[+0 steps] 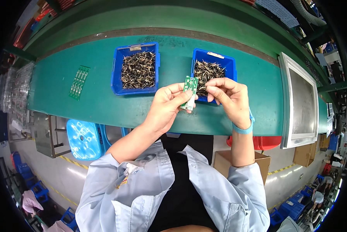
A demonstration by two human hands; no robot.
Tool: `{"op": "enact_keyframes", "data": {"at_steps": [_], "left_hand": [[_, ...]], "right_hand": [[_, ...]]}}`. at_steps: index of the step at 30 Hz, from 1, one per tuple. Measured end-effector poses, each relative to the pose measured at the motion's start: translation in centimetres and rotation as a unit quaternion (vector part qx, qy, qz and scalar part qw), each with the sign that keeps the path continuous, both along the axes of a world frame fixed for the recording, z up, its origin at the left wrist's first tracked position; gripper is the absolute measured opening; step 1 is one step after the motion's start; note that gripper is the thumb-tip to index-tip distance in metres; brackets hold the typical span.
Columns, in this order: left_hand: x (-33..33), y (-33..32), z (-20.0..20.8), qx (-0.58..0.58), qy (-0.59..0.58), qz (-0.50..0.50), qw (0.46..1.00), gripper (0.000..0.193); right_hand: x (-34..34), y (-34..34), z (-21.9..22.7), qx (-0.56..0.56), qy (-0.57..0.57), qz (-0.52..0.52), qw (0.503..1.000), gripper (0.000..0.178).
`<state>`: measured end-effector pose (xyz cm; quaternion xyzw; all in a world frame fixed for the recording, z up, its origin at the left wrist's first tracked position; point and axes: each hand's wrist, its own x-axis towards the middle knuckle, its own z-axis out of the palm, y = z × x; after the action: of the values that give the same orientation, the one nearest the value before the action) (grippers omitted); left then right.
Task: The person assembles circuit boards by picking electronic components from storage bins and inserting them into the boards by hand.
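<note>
My left hand (166, 103) grips a small green circuit board (190, 89) between thumb and fingers, held upright over the bench's near side. Just right of the board, my right hand (230, 96) has thumb and forefinger pinched together. Whatever lies in that pinch is too small to make out. Behind my hands, a blue bin (230, 65) holds many small black parts with pale wire leads (209, 71); my right hand partly covers its front. A second blue bin (136, 91), left of centre, is filled with similar leaded parts (138, 69).
A green panel of joined circuit boards (79, 82) lies flat at the left of the green bench (100, 77). At the right end leans a pale metal-framed screen (285, 100). Below the bench are a blue stool (82, 139), a red stool (267, 142) and a cardboard box (261, 164).
</note>
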<state>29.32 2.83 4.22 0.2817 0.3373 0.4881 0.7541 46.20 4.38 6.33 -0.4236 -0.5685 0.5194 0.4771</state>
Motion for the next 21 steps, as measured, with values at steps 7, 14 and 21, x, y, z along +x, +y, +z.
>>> {"op": "enact_keyframes", "data": {"at_steps": [7, 14, 21], "left_hand": [[0.1, -0.2, 0.2, 0.027, -0.005, -0.009, 1.0, 0.021], [0.0, -0.3, -0.1, 0.019, -0.022, -0.013, 0.999, 0.022], [0.2, -0.4, -0.6, 0.038, -0.047, -0.002, 0.998, 0.023]], "right_hand": [[-0.6, -1.0, -0.7, 0.045, -0.046, -0.006, 0.998, 0.01], [-1.0, -1.2, -1.1, 0.094, -0.085, -0.026, 0.992, 0.009], [-1.3, -1.4, -1.3, 0.146, -0.125, -0.044, 0.98, 0.011]]}}
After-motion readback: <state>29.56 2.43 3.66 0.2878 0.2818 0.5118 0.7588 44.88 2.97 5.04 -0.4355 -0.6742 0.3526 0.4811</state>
